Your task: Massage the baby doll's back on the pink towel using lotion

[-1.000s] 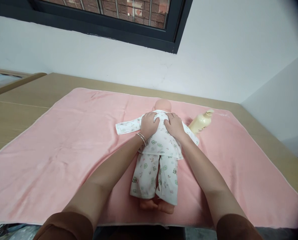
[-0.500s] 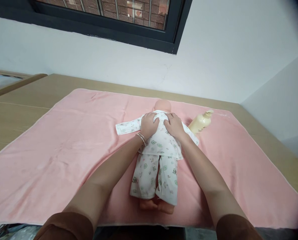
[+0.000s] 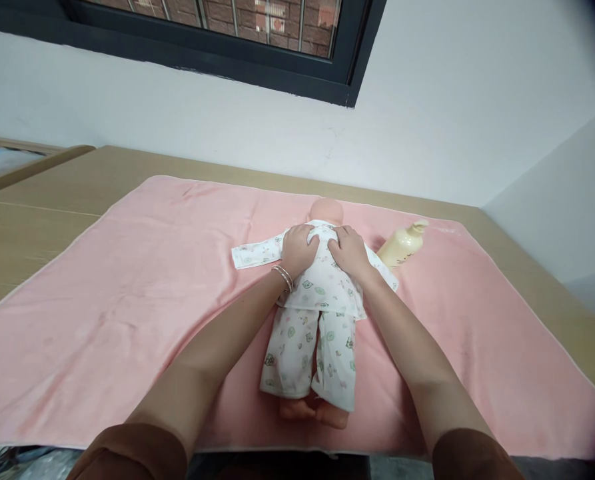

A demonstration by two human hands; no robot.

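Note:
A baby doll (image 3: 322, 287) lies on a pink blanket (image 3: 127, 300), its bald head pointing away from me and its bare feet towards me. It wears a white printed long-sleeved top and matching trousers. My left hand (image 3: 300, 252) rests on the left of the doll's upper body, fingers stretched towards the shoulder and thumb apart. On the other side, my right hand (image 3: 350, 253) lies on the cloth in the same way, thumb turned inward. Neither hand grips anything. The doll seems to be face down, since no face shows. A bracelet circles my left wrist.
A cream pump bottle (image 3: 402, 245) leans or lies on the blanket close to the doll's right-hand sleeve. Wooden table top (image 3: 52, 183) shows around the blanket. Behind it rises a white wall (image 3: 417, 120) with a dark-framed window (image 3: 277, 60).
Almost nothing differs. Both hands keep their place on the doll, and the whole picture has shifted by a few pixels with the camera.

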